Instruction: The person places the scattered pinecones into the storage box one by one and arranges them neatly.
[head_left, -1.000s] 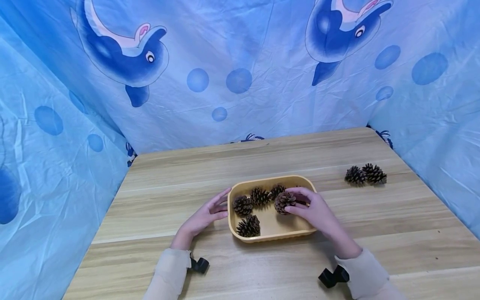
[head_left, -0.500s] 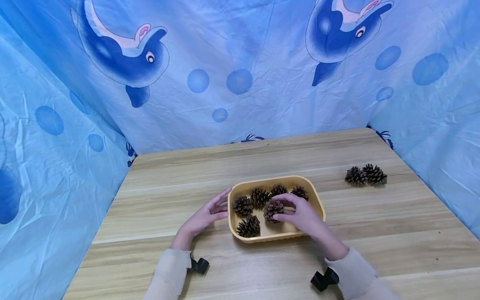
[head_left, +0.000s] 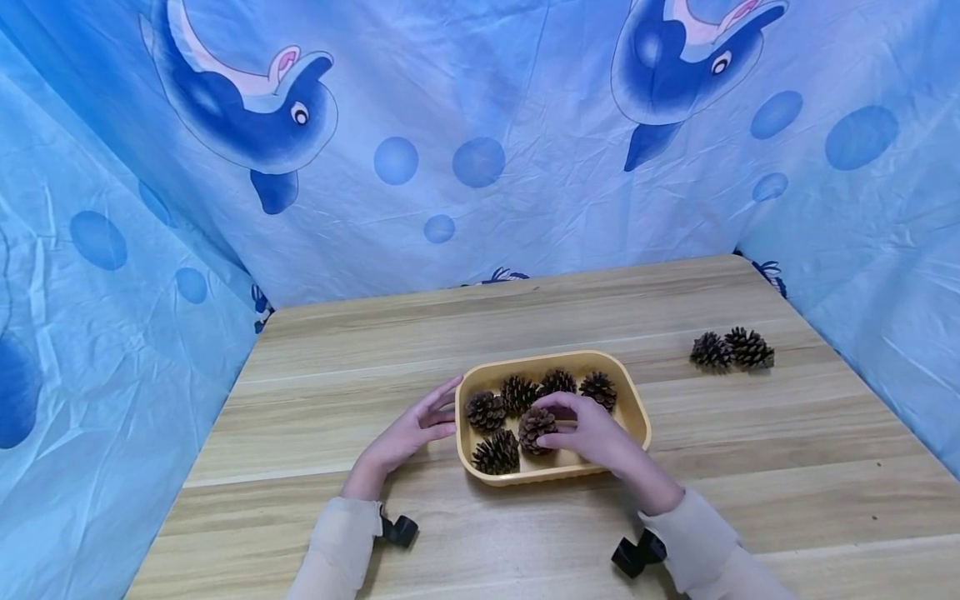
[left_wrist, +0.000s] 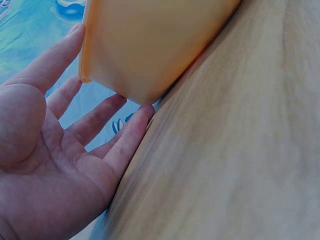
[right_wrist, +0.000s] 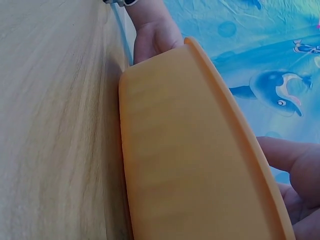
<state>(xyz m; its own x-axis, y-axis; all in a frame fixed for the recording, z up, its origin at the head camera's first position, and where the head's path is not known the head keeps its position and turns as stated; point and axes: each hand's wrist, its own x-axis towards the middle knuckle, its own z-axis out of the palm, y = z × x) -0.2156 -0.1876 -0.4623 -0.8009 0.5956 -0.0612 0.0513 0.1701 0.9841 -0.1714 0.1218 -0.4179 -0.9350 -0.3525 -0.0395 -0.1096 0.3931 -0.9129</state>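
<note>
A yellow-orange plastic tray (head_left: 636,417) with rounded corners stands on the table, with several brown pine cones (head_left: 495,452) inside it. My left hand (head_left: 408,432) rests its fingertips against the tray's left side; in the left wrist view the fingers (left_wrist: 131,137) are extended to the wall. Inside the tray my right hand (head_left: 592,429) pinches one pine cone (head_left: 536,429) between thumb and fingers, low beside the front left cone. From the right wrist view the tray's outer wall (right_wrist: 175,145) hides that cone, and only part of the right hand (right_wrist: 297,175) shows over the rim.
Two more pine cones (head_left: 731,350) lie side by side on the wooden table (head_left: 360,342), toward its back right. A blue cloth (head_left: 480,208) printed with dolphins hangs behind and along both sides of the table.
My right hand has moved left and slightly toward me inside the tray with the pine cone, uncovering the cone at the back right. My left hand has stayed in place.
</note>
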